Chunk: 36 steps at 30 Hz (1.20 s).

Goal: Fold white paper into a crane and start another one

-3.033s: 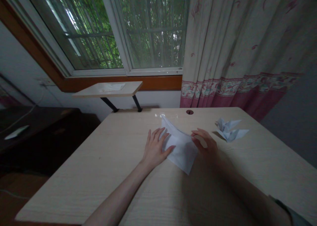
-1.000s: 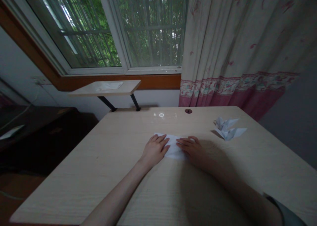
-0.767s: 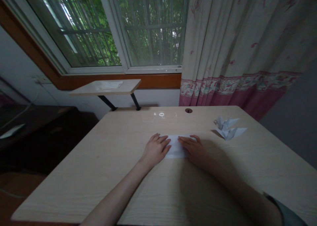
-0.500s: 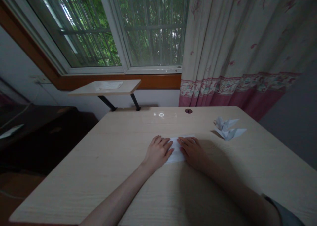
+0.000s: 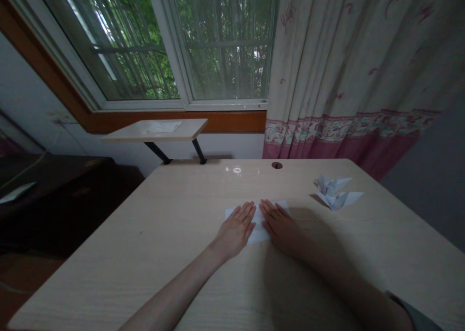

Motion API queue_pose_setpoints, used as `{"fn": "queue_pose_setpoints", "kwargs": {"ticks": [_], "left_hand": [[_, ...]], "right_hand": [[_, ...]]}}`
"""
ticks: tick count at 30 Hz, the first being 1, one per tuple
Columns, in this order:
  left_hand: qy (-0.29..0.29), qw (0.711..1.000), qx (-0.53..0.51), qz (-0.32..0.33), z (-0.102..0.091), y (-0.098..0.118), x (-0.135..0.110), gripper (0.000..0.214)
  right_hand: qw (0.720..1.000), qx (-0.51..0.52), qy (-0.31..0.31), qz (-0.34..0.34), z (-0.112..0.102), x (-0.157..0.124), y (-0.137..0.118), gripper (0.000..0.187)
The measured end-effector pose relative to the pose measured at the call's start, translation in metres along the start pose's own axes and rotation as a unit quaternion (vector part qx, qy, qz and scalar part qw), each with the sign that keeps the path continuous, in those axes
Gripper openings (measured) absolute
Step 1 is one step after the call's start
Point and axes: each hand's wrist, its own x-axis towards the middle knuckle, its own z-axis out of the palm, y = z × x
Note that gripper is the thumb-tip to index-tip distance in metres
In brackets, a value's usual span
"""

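Note:
A white sheet of paper (image 5: 258, 232) lies flat on the pale wooden desk, partly covered by both palms. My left hand (image 5: 238, 227) rests on its left part with the fingers stretched out and pointing away from me. On the right part, my right hand (image 5: 279, 224) lies flat in the same way, fingers extended. A narrow strip of paper shows between the two hands, and its far corners stick out past the fingers. To the right stand folded white paper cranes (image 5: 334, 193), apart from my hands; their exact number is hard to tell.
The desk (image 5: 174, 215) has a round cable hole (image 5: 276, 165) near its far edge. At the back left, a small raised shelf (image 5: 131, 130) on black legs carries white paper (image 5: 162, 127). Behind are a window and a patterned curtain (image 5: 308, 79).
Both hands have flattened on the paper, their fingers straighter than before. More of the sheet's far left corner now shows. The cranes have stayed put.

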Motion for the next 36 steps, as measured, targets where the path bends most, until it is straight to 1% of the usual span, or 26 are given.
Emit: {"fn": "queue_pose_setpoints", "kwargs": {"ticks": [5,8,15,19,25,29,34,36], "left_hand": [[-0.007,1.0,0.022,-0.013,-0.001,0.003,-0.002,0.052],[-0.013,0.999,0.032,-0.027,-0.001,0.004,-0.002,0.053],[-0.005,0.997,0.047,-0.062,0.001,0.005,-0.003,0.058],[0.011,0.994,0.06,-0.086,0.004,0.004,-0.004,0.06],[0.017,0.993,0.061,-0.098,0.006,0.0,-0.005,0.063],[0.005,0.995,0.054,-0.083,0.002,-0.004,-0.004,0.063],[-0.031,0.998,0.031,-0.035,-0.008,-0.01,-0.003,0.066],[-0.039,0.999,0.019,-0.018,-0.012,-0.012,-0.004,0.066]], "right_hand": [[1.0,-0.017,-0.005,0.019,-0.003,0.002,-0.003,0.05],[0.999,-0.022,-0.021,0.032,-0.006,0.003,-0.006,0.05],[0.997,-0.029,-0.051,0.045,-0.009,0.005,-0.007,0.053],[0.997,-0.029,-0.042,0.061,-0.011,0.004,-0.005,0.054],[0.997,-0.02,-0.037,0.058,-0.014,0.002,0.001,0.058],[0.997,-0.015,-0.041,0.056,-0.013,0.003,0.005,0.058],[0.997,0.007,-0.063,0.04,-0.013,0.003,0.01,0.058],[0.996,0.022,-0.079,0.026,-0.015,0.002,0.013,0.062]]}}
